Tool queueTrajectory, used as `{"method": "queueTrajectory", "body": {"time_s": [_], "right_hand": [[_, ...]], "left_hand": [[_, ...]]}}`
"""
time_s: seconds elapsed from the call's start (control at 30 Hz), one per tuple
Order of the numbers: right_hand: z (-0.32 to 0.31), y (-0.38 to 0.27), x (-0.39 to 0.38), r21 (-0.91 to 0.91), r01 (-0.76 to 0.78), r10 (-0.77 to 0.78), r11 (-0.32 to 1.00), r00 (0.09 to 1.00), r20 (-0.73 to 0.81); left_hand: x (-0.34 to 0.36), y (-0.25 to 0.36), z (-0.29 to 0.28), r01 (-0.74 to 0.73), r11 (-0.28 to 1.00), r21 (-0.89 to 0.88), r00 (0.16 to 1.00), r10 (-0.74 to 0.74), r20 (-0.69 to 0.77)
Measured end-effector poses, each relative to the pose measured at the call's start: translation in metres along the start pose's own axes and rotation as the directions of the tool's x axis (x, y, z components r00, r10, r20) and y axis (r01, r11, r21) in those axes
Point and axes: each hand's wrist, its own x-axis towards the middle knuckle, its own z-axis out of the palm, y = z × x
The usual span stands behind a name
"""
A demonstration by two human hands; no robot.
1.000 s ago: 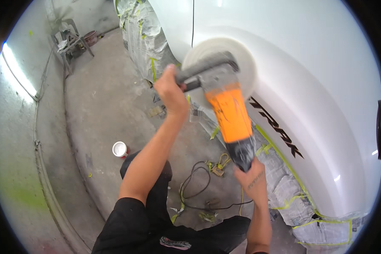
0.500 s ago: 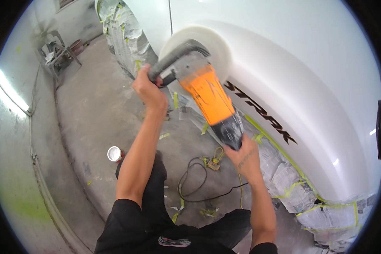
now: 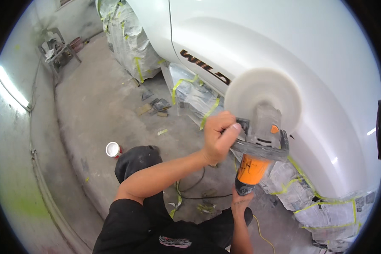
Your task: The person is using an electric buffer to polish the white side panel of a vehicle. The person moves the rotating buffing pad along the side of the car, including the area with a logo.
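Observation:
I hold an orange and black power polisher (image 3: 252,170) with both hands. Its wide white pad (image 3: 258,86) is blurred and lies against the curved lower part of a white vehicle door (image 3: 224,38). My left hand (image 3: 219,136) is closed round the black front handle. Lower down, my right hand (image 3: 241,200) wraps the rear grip, its fingers partly hidden by the tool. Dark slanted lettering (image 3: 205,67) shows on the door just left of the pad; the rest of it is covered by pad and tool.
Taped paper and plastic masking (image 3: 283,182) runs under the door, and a covered wheel (image 3: 129,42) stands further off. A white-topped tub (image 3: 113,150) sits by my left knee. A dark cord (image 3: 207,197) crosses the floor. Far left are a chair (image 3: 57,51) and a wall light (image 3: 12,89).
The polisher has swung right and nearer to me along the door, its body turning more upright. Both hands moved with it, uncovering the left part of the lettering.

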Motion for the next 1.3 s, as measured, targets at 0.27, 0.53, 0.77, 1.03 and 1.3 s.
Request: {"method": "queueTrajectory", "body": {"time_s": [0.27, 0.53, 0.77, 1.03, 1.3], "right_hand": [[0.102, -0.043, 0.092, 0.059, 0.338, -0.343, 0.939, 0.928, 0.148], [0.159, -0.119, 0.145, -0.086, 0.392, -0.349, 0.916, 0.884, 0.309], [0.109, -0.048, 0.098, -0.010, 0.389, -0.379, 0.921, 0.903, 0.204], [-0.006, 0.025, 0.008, 0.019, 0.084, -0.084, 0.996, 0.996, 0.032], [0.016, 0.036, -0.022, 0.000, 0.165, -0.163, 0.986, 0.974, -0.159]], "left_hand": [[0.039, -0.065, -0.134, -0.169, 0.881, 0.441, 0.947, 0.268, -0.174], [0.081, -0.095, -0.220, 0.077, 0.990, 0.119, 0.775, 0.016, -0.632], [0.031, -0.075, -0.150, -0.055, 0.858, 0.510, 0.847, 0.311, -0.432], [-0.017, 0.003, -0.004, 0.064, 0.995, 0.074, 0.998, -0.063, -0.016], [-0.024, 0.000, 0.019, -0.035, 0.994, 0.102, 0.993, 0.023, 0.114]]}}
